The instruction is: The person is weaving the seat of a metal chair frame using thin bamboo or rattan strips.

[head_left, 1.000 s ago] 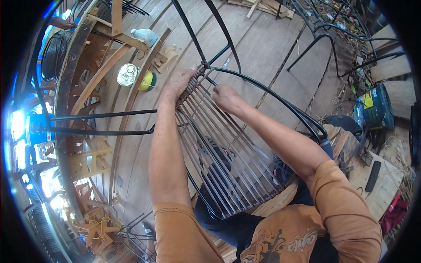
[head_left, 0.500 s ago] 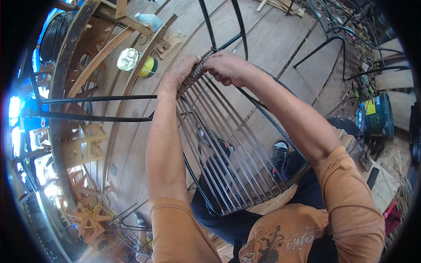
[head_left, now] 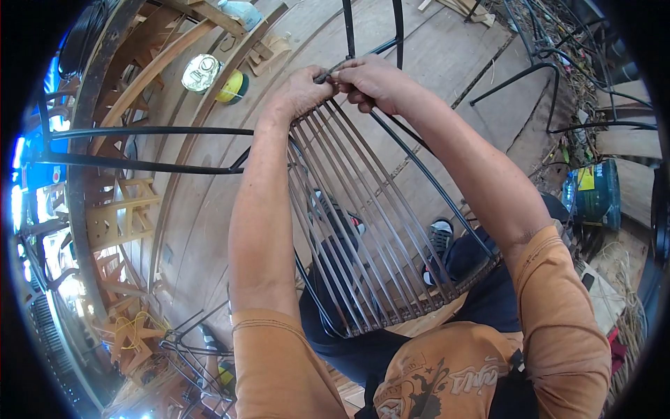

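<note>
A black metal chair frame (head_left: 426,180) lies across my lap, its legs pointing away and to the left. Several brown-grey strands (head_left: 363,209) stretch side by side from its far rail to the near rail, where they wrap round in a tight row (head_left: 401,313). My left hand (head_left: 305,92) is closed over the far rail, on the strand ends. Close beside it, my right hand (head_left: 373,84) pinches with curled fingers at the same rail. What sits between the right fingertips is hidden. A short dark piece of the rail (head_left: 333,68) shows between the hands.
Wooden boards form the floor. A bottle (head_left: 241,12), a foil-topped container (head_left: 202,72) and a yellow-and-black tub (head_left: 232,87) stand by a curved wooden beam at far left. More black metal frames (head_left: 551,77) stand far right, near a dark bucket (head_left: 599,194).
My right hand has shifted slightly along the far rail, staying close to the left. The view has moved a little, and the frame with its strands appears slightly turned.
</note>
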A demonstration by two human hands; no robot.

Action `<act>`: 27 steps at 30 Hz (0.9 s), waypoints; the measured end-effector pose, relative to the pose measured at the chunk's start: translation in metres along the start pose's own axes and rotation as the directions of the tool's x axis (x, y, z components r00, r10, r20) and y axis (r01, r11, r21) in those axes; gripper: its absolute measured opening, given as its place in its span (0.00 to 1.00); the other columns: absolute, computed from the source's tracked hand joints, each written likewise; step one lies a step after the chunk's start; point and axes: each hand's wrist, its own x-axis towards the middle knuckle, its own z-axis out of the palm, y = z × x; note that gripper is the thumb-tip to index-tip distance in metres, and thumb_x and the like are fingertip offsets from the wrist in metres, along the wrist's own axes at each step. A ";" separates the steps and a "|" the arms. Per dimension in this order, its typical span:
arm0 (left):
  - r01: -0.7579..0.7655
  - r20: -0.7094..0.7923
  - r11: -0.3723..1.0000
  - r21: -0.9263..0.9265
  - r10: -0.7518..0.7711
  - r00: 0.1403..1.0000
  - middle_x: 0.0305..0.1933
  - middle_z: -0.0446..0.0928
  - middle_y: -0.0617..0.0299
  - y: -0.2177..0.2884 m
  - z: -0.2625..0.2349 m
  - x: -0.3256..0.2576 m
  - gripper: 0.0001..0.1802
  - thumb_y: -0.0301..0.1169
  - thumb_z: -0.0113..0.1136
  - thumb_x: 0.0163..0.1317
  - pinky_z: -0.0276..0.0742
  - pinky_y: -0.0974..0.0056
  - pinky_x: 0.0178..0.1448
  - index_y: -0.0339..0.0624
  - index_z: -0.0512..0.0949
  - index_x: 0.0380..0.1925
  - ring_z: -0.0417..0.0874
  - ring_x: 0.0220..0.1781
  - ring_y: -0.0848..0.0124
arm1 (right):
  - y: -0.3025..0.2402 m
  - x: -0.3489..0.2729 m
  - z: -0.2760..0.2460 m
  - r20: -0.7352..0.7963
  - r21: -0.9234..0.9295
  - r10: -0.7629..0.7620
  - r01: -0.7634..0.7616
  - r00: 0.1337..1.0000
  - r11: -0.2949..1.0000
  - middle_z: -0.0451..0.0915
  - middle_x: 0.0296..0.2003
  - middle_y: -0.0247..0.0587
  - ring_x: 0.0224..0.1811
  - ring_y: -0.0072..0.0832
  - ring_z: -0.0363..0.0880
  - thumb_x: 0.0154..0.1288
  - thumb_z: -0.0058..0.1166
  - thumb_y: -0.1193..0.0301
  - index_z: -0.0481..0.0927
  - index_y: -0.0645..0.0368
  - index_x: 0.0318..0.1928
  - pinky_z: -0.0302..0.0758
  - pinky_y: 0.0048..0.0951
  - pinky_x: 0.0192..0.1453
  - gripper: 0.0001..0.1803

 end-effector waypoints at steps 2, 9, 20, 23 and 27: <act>0.045 0.041 0.999 0.015 -0.045 0.998 0.29 0.79 0.60 -0.005 -0.003 0.005 0.20 0.40 0.63 0.48 0.71 0.67 0.42 0.37 0.79 0.37 0.77 0.33 0.72 | -0.017 -0.005 0.000 -0.196 -0.666 -0.234 0.046 0.952 0.744 0.81 0.32 0.48 0.31 0.40 0.82 0.60 0.45 0.70 0.81 0.61 0.37 0.77 0.39 0.35 0.12; 0.062 0.024 0.995 0.074 -0.064 0.998 0.28 0.79 0.61 0.006 -0.002 -0.002 0.19 0.41 0.61 0.53 0.70 0.67 0.39 0.38 0.80 0.38 0.76 0.30 0.72 | -0.031 -0.028 0.017 -0.052 -0.995 -0.426 -0.013 0.903 0.094 0.81 0.39 0.49 0.43 0.42 0.81 0.60 0.45 0.70 0.83 0.56 0.36 0.77 0.39 0.44 0.12; -0.106 -0.054 0.937 0.333 0.132 0.990 0.31 0.80 0.47 -0.023 0.009 0.029 0.20 0.44 0.56 0.53 0.73 0.58 0.44 0.38 0.82 0.35 0.81 0.35 0.57 | -0.032 -0.002 0.015 0.130 -0.982 -0.364 0.067 0.922 -0.179 0.82 0.34 0.45 0.38 0.40 0.81 0.61 0.44 0.73 0.82 0.57 0.37 0.77 0.37 0.43 0.12; -0.025 -0.037 0.942 0.334 0.040 0.999 0.31 0.80 0.46 -0.006 0.010 0.027 0.20 0.42 0.57 0.51 0.74 0.58 0.42 0.36 0.81 0.34 0.82 0.35 0.58 | -0.029 -0.001 -0.002 0.197 -0.979 -0.241 0.176 0.950 -0.108 0.82 0.35 0.50 0.41 0.41 0.81 0.55 0.50 0.71 0.83 0.59 0.34 0.77 0.38 0.43 0.10; -0.077 -0.034 0.848 0.525 0.111 0.993 0.30 0.80 0.48 -0.003 0.003 0.019 0.23 0.48 0.55 0.53 0.75 0.59 0.42 0.38 0.81 0.34 0.81 0.34 0.60 | -0.026 0.000 0.010 0.328 -0.936 -0.340 0.256 0.881 -0.241 0.82 0.33 0.50 0.39 0.40 0.82 0.61 0.41 0.71 0.82 0.59 0.32 0.77 0.39 0.41 0.14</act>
